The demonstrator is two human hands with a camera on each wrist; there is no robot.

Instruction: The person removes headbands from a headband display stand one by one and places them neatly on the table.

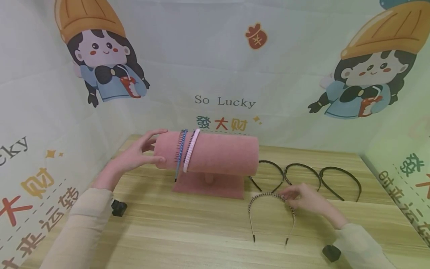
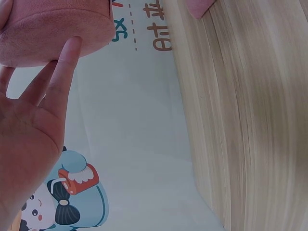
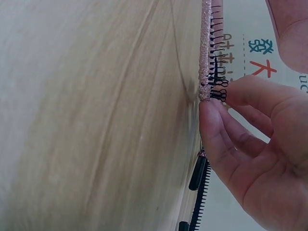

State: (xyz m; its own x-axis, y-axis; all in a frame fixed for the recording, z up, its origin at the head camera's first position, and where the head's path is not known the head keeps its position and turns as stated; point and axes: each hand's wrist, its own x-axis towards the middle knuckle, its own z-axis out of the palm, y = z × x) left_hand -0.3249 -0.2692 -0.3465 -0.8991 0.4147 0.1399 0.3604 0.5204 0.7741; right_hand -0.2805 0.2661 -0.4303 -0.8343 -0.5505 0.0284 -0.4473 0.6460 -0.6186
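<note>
A pink plush headband display stand has a thick horizontal roll on a flat base. My left hand holds the roll's left end, thumb at the front and fingers toward the top and back. In the left wrist view, fingertips touch the end of the roll. A blue headband and a pale pink headband sit round the roll near that hand. With thumb and fingers, my right hand pinches a thin toothed headband; the right wrist view shows its glittery pinkish band and dark teeth.
Three dark headbands lie behind my right hand: a left one, a middle one and a right one. Printed cloth walls in the wooden table. A black device is by the left wrist, another by the right.
</note>
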